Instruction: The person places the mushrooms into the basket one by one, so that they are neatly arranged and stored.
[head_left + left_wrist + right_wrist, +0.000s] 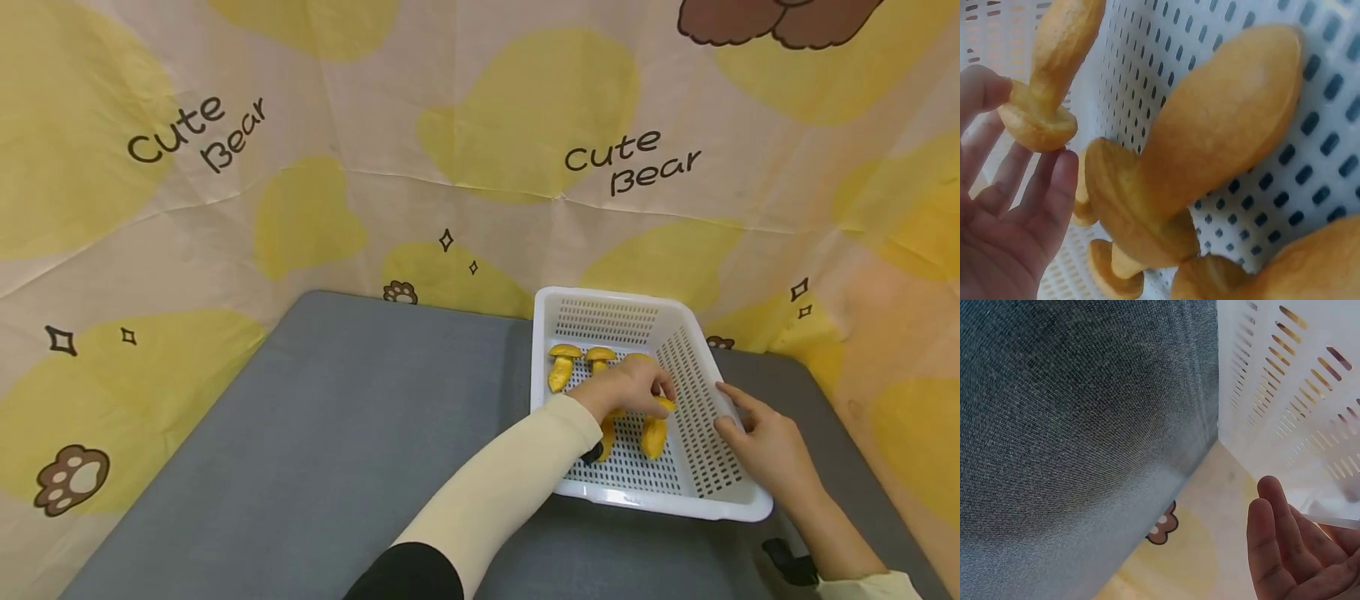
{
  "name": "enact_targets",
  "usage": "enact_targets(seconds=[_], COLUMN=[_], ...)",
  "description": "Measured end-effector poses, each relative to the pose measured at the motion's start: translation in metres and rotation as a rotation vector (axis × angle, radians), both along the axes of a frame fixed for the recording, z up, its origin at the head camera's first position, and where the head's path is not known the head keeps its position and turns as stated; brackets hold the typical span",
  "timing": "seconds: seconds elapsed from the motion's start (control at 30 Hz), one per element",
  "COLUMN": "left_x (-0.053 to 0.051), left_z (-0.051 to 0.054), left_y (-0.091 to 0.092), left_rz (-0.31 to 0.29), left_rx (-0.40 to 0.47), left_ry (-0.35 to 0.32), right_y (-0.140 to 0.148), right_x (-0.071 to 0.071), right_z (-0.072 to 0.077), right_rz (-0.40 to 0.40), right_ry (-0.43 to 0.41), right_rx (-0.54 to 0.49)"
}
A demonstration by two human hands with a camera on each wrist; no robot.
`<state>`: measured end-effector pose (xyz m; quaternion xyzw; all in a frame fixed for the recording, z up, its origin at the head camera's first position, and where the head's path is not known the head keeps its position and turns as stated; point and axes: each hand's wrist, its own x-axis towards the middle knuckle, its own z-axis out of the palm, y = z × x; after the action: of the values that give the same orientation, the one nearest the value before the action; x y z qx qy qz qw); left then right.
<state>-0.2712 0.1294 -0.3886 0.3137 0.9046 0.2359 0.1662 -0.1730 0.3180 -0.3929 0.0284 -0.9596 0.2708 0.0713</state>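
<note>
My left hand [630,385] is down inside the white slotted basket [637,498]. Its thumb and fingers pinch the cap of a yellow mushroom [654,437], whose stem points toward the basket's near side. The left wrist view shows this mushroom [1063,56] with the thumb on one side of the cap and fingertips on the other. More yellow mushrooms [562,367] lie on the basket floor, partly hidden by the left hand and forearm. My right hand [768,446] holds the basket's right rim, thumb over the edge, fingers [1264,540] along the outside.
The basket stands on a grey table [375,417], toward its right end. Behind the table hangs a yellow-patterned cloth [480,150] printed with lettering and paw prints. A black strap piece [789,564] is under the right wrist.
</note>
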Motion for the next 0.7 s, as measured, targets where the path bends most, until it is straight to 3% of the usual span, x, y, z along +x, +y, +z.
enact_targets(seconds=[0.33,0.7], left_x=[-0.001,-0.001], left_z=[-0.010,-0.014], left_y=[0.003,0.005], left_rz=[-0.002,0.017], left_rx=[0.019,-0.076], left_ry=[-0.061,-0.057], right_y=[0.001,0.000], right_x=[-0.001,-0.001], right_z=[0.000,-0.001], right_rz=[-0.001,-0.007], right_ry=[0.002,0.005], right_rx=[0.000,0.003])
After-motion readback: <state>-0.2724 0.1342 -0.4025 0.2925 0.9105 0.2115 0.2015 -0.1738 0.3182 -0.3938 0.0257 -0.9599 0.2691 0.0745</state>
